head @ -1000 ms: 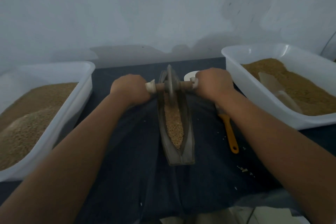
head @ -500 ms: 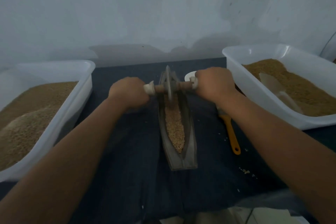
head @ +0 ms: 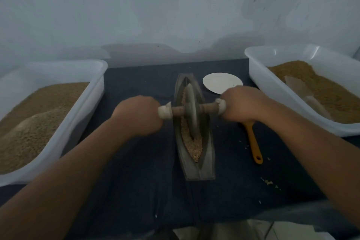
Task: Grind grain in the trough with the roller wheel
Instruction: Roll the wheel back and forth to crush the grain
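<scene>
Gripping the roller wheel by its axle, left hand and right hand each clamp one end | wheel midway along trough, in grain | trough centred on dark-clothed worktop | white tubs at side edges | pale wall behind

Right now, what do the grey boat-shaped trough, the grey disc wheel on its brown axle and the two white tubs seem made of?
Grey boat-shaped trough: likely cast metal, possibly stone; dull, thick-walled.
Grey disc wheel: same matte grey, thin edge, probably metal.
Brown axle: looks like wood, matte.
Left white tub and right white tub: translucent plastic, glossy glints at the right rim.
</scene>
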{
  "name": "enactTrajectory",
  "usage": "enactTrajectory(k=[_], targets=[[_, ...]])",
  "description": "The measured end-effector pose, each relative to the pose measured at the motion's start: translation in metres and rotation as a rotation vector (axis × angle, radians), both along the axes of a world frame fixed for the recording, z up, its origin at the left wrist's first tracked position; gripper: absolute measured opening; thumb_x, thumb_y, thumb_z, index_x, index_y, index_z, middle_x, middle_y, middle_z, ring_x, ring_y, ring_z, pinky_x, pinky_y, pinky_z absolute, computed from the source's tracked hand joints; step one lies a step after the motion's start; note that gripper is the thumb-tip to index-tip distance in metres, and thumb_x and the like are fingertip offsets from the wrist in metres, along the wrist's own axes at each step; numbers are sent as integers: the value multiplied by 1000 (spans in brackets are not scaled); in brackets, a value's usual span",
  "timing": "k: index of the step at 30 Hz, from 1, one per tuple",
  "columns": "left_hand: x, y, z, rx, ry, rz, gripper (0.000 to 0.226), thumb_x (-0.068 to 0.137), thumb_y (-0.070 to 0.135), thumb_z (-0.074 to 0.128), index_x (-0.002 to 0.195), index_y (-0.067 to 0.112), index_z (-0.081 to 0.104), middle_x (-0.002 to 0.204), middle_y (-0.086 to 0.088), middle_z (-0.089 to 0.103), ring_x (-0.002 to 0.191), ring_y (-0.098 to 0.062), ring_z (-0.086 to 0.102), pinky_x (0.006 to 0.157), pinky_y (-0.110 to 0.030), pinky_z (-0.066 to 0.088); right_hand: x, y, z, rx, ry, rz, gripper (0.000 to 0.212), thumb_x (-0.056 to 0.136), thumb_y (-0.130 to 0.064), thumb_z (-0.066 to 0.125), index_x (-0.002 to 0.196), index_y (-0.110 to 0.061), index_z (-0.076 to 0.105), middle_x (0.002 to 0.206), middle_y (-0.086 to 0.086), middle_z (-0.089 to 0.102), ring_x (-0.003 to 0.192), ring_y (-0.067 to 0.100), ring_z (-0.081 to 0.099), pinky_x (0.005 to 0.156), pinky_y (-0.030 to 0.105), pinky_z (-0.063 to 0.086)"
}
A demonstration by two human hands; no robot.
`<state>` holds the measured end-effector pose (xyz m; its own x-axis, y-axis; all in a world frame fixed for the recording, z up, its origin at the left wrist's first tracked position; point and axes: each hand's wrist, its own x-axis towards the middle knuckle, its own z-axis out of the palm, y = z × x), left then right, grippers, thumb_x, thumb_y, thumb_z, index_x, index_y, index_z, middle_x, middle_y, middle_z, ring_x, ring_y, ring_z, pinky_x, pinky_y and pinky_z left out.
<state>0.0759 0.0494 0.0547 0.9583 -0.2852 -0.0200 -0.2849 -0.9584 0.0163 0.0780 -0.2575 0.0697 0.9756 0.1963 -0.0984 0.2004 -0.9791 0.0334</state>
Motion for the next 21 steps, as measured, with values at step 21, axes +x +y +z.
enactTrajectory(k=[21], targets=[[24, -12, 6, 87, -186, 29, 24, 76, 45, 63, 67, 25, 55, 71, 8, 60, 65, -20, 58, 63, -32, 48, 3, 5, -14, 16, -271, -77, 33, 94, -52, 51, 71, -28, 58, 69, -5, 61, 64, 15, 59, 65, 38, 54]])
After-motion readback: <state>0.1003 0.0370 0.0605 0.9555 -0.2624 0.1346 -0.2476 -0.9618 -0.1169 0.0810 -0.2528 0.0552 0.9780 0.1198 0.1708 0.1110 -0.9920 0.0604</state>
